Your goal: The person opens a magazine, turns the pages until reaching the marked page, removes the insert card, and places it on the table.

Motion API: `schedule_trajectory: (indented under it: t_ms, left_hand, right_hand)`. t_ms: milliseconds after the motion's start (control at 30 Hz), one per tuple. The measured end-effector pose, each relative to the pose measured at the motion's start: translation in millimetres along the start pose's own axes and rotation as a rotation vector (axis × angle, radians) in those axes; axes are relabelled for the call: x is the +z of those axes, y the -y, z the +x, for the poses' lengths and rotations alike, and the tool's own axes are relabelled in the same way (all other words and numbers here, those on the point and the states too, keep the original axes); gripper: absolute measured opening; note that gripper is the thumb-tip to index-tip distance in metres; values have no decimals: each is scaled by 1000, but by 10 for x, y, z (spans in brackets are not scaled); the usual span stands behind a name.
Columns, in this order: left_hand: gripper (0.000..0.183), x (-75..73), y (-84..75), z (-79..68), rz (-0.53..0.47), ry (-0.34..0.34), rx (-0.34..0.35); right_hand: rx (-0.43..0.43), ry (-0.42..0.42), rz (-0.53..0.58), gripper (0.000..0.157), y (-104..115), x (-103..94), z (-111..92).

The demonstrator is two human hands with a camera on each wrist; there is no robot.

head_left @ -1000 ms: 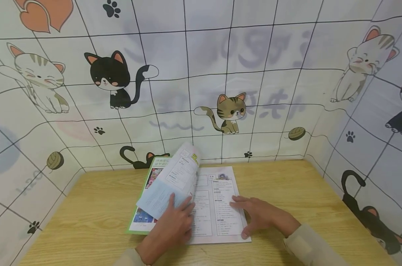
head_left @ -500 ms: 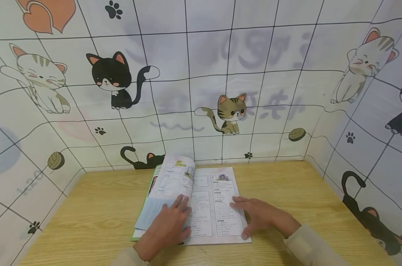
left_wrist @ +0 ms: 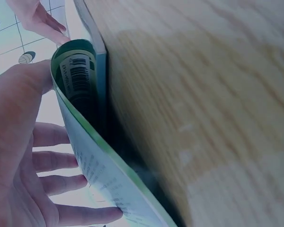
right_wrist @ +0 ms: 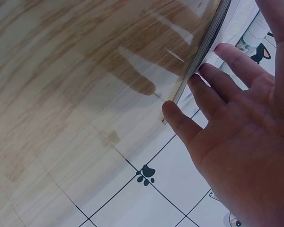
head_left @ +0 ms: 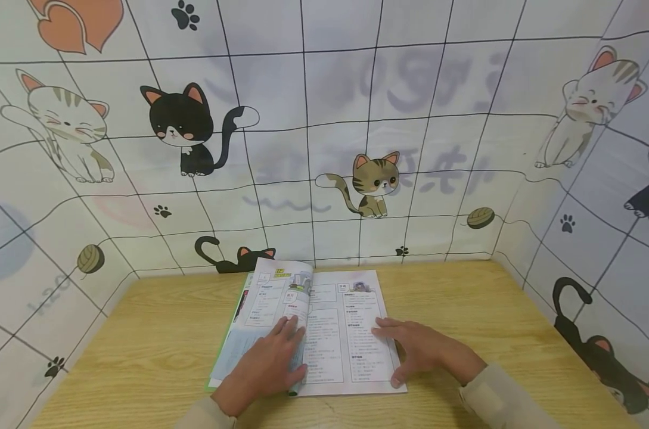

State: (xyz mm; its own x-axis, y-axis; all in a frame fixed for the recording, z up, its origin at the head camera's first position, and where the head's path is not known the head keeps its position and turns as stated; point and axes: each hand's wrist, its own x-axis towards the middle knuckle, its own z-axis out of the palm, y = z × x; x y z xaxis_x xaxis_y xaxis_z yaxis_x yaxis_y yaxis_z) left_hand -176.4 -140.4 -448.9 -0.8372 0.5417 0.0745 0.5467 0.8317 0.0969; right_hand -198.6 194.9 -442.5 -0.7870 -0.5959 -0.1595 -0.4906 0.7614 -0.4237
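An open booklet (head_left: 324, 357) with printed pages lies on the table. My left hand (head_left: 270, 364) rests on its left page (head_left: 270, 298), which is white above and light blue below and bulges near the fold. Extended fingers (left_wrist: 61, 185) touch that page in the left wrist view. Below them the green cover (left_wrist: 100, 137) curls up off the table and shows a barcode (left_wrist: 78, 73). At the right edge, my right hand (head_left: 426, 350) rests with spread fingers on the right page (head_left: 359, 333); its fingertips touch the page edges in the right wrist view.
The wooden table (head_left: 158, 333) extends on both sides of the booklet. Behind it and at both sides hangs a white gridded cloth (head_left: 281, 149) printed with cartoon cats, paw prints and yarn balls. The booklet's top edge is close to the back cloth.
The raised left page has come down and flattened over the left side, covering the colourful pictures beneath. My left hand has slid slightly left with it. The right hand has kept its place.
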Motion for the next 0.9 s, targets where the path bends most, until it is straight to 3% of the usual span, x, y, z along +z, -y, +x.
schedule_trajectory:
  t_ms: [500,900]
  left_hand:
    - [64,48,35,1,-10,-21,3]
    - [65,-5,-61,-5,48,-25,-46]
  right_hand:
    - [13,1,27,99,-34,2,29]
    - [4,-9,26,97,-32,7,33]
